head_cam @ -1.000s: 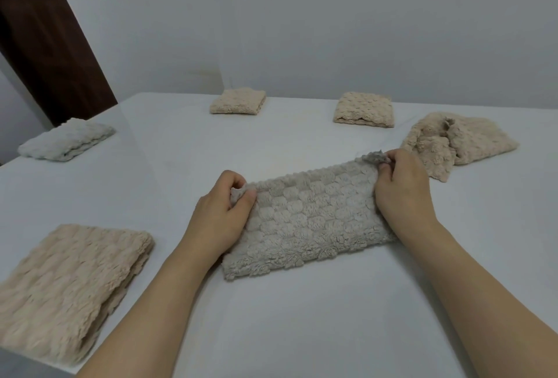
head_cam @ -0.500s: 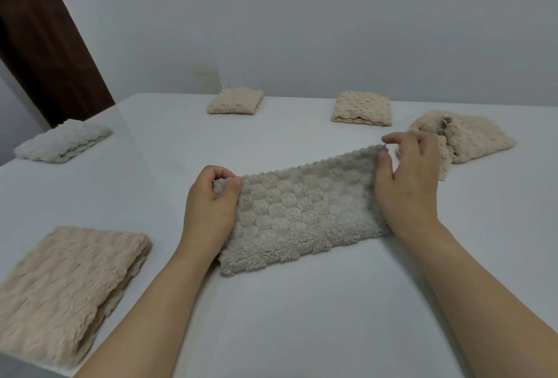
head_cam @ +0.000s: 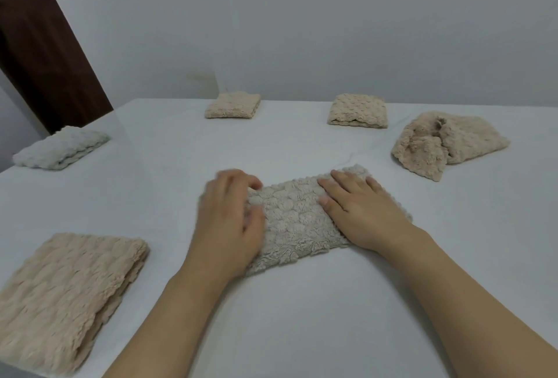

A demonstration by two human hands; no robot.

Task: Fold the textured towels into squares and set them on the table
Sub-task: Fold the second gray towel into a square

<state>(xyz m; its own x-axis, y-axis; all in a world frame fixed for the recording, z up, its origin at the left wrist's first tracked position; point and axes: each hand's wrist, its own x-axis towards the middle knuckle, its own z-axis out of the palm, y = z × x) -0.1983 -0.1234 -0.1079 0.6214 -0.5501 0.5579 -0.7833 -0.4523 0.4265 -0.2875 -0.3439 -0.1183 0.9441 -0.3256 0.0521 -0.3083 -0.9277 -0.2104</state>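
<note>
Head view: the grey towel [head_cam: 297, 220] lies as a long folded strip at mid-desk [head_cam: 332, 302]. The left hand [head_cam: 228, 223], blurred, covers its left end; the right hand [head_cam: 363, 211] lies on its right end, fingers [head_cam: 335, 179] spread flat, gripping nothing. Step in hand: smoothing. The next move likely calls for folding one end across, forming a square.

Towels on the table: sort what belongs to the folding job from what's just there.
Job: grey towel under left hand and right hand; crumpled beige towel.

Already folded: beige towel, white towel, far beige squares.
</note>
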